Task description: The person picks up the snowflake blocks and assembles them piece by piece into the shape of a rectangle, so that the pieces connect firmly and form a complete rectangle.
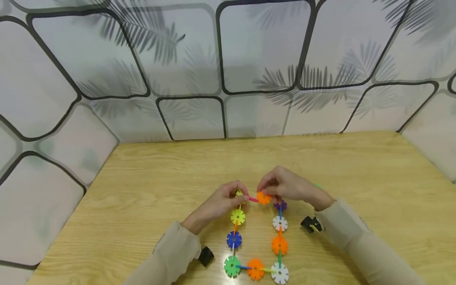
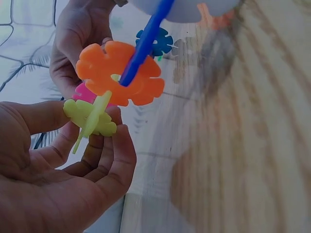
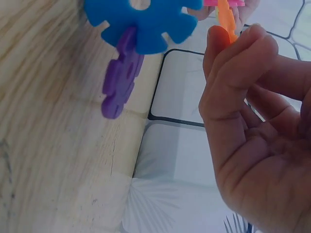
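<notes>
Slotted plastic flower discs are linked into a rectangular outline on the table. At its far left corner my left hand (image 1: 224,200) pinches a yellow-green disc (image 2: 92,119) between thumb and fingers. A pink disc (image 1: 253,199) reaches from there to an orange disc (image 1: 263,198), which the right hand (image 1: 290,186) pinches by its edge. Just below the right fingers, a purple disc (image 1: 281,206) tops the right side, joined to a blue disc (image 3: 146,22). Down the left side run a yellow disc (image 1: 238,217) and a dark blue disc (image 1: 234,240).
The near row has a green disc (image 1: 232,266), an orange disc (image 1: 255,269) and a white disc (image 1: 280,273). Black wrist straps (image 1: 206,256) hang beneath both sleeves. A patterned wall (image 1: 263,51) borders the wooden table (image 1: 160,170) behind and at both sides.
</notes>
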